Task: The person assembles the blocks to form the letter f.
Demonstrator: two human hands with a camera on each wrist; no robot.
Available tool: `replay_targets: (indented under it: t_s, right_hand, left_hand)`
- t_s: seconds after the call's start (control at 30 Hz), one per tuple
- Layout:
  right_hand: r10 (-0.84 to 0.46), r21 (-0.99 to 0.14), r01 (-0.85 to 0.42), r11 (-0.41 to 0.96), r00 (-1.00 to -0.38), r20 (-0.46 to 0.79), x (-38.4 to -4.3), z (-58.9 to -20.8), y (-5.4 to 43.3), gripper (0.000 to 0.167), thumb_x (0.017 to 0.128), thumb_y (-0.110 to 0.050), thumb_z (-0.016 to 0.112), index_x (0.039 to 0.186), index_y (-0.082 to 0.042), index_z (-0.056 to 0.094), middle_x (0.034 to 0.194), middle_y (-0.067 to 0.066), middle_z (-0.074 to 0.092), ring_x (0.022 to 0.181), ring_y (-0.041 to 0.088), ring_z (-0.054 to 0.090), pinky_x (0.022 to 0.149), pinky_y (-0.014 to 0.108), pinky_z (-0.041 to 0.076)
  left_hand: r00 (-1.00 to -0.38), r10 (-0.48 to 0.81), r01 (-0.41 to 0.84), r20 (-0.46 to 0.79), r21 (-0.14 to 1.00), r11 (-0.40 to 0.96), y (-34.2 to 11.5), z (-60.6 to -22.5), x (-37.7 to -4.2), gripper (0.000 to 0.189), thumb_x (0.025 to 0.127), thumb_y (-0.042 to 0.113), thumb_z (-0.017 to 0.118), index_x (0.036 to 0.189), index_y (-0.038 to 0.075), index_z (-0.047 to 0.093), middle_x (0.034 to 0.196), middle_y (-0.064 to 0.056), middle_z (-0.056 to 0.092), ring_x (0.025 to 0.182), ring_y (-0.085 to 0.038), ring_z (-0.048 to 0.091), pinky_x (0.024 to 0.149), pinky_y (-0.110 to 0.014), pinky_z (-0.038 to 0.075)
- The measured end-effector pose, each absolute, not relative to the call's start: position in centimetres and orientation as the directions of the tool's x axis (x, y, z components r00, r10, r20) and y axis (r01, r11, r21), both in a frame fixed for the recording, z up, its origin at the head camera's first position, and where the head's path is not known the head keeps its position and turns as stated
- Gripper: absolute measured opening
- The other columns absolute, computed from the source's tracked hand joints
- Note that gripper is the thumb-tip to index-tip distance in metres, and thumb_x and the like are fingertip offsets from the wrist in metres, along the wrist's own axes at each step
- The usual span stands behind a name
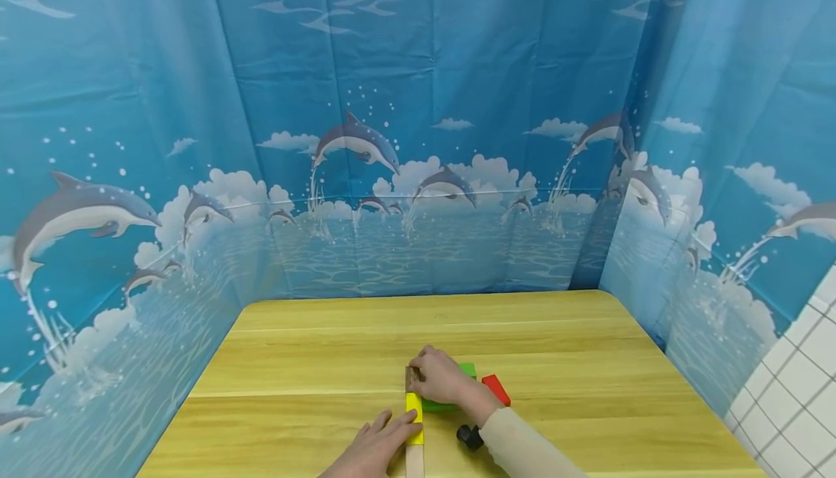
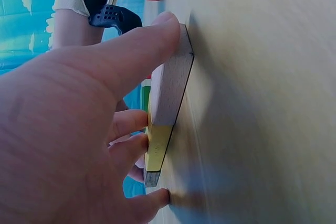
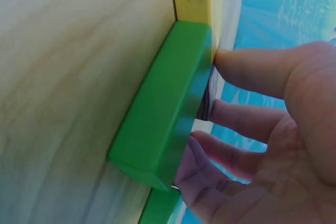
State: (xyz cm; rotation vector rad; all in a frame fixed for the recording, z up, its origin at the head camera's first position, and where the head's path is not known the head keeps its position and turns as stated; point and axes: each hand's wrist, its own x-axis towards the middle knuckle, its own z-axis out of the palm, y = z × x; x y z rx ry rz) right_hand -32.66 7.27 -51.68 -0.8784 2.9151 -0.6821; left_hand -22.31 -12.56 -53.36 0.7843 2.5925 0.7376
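Observation:
A straight row of wooden blocks lies on the table: a dark brown block at the far end, a yellow block in the middle and a pale wood block nearest. My right hand pinches the dark brown block between thumb and fingers. With fingers stretched out, my left hand rests on the row; its fingertips touch the yellow block and its thumb lies over the pale block. A long green block lies right beside the row, under my right hand, partly hidden in the head view.
Another green block and a red block lie to the right, beyond my right wrist. A black camera mount hangs at my right sleeve. The wooden table ends at a dolphin-printed curtain.

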Motion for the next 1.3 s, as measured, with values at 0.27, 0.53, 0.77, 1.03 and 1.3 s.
replay_targets:
  t_s: [0.27, 0.53, 0.77, 1.03, 1.3]
  right_hand:
    - [-0.543, -0.388, -0.525, 0.757, -0.836, 0.072, -32.6, -51.7, 7.7, 0.045, 0.092, -0.029, 0.075, 0.132, -0.009, 0.067, 0.123, 0.004, 0.060, 0.109, 0.023, 0.058, 0.092, 0.041, 0.052]
    - [-0.539, -0.402, -0.515, 0.757, -0.840, 0.063, -32.3, -51.5, 7.6, 0.047, 0.091, -0.031, 0.077, 0.131, -0.008, 0.067, 0.121, 0.003, 0.059, 0.106, 0.021, 0.057, 0.092, 0.041, 0.051]
    - [-0.538, -0.406, -0.514, 0.756, -0.841, 0.062, -32.4, -51.3, 7.7, 0.049, 0.091, -0.032, 0.078, 0.132, -0.007, 0.067, 0.118, 0.002, 0.059, 0.099, 0.016, 0.056, 0.089, 0.037, 0.052]
    - [-0.561, -0.437, -0.515, 0.737, -0.827, 0.027, -32.3, -50.8, 8.0, 0.057, 0.091, -0.033, 0.078, 0.139, -0.008, 0.061, 0.122, 0.002, 0.059, 0.100, 0.014, 0.056, 0.086, 0.036, 0.051]
    - [-0.625, -0.479, -0.528, 0.701, -0.778, -0.057, -31.9, -49.8, 9.1, 0.067, 0.089, -0.032, 0.079, 0.148, -0.013, 0.052, 0.143, 0.004, 0.053, 0.130, 0.025, 0.051, 0.101, 0.045, 0.047]
  left_hand:
    - [-0.789, 0.596, 0.431, -0.149, 0.556, 0.710, -12.6, -53.5, -22.3, 0.077, 0.085, 0.064, 0.070, 0.150, 0.032, 0.046, 0.160, 0.006, 0.034, 0.142, -0.051, 0.029, 0.097, -0.077, 0.031]
    - [-0.793, 0.591, 0.436, -0.147, 0.541, 0.719, -12.6, -53.7, -22.3, 0.078, 0.083, 0.066, 0.070, 0.150, 0.033, 0.046, 0.160, 0.007, 0.035, 0.141, -0.052, 0.030, 0.096, -0.078, 0.032]
    - [-0.794, 0.592, 0.447, -0.138, 0.528, 0.722, -12.5, -53.5, -22.3, 0.078, 0.083, 0.067, 0.070, 0.149, 0.033, 0.047, 0.159, 0.006, 0.036, 0.140, -0.053, 0.031, 0.094, -0.078, 0.033]
    - [-0.793, 0.593, 0.442, -0.142, 0.536, 0.719, -12.6, -53.2, -22.2, 0.080, 0.082, 0.066, 0.071, 0.150, 0.031, 0.047, 0.160, 0.005, 0.035, 0.141, -0.052, 0.029, 0.097, -0.079, 0.031]
    - [-0.788, 0.601, 0.454, -0.138, 0.529, 0.717, -12.6, -53.3, -22.3, 0.081, 0.082, 0.067, 0.071, 0.150, 0.031, 0.046, 0.160, 0.006, 0.034, 0.141, -0.053, 0.029, 0.096, -0.079, 0.031]
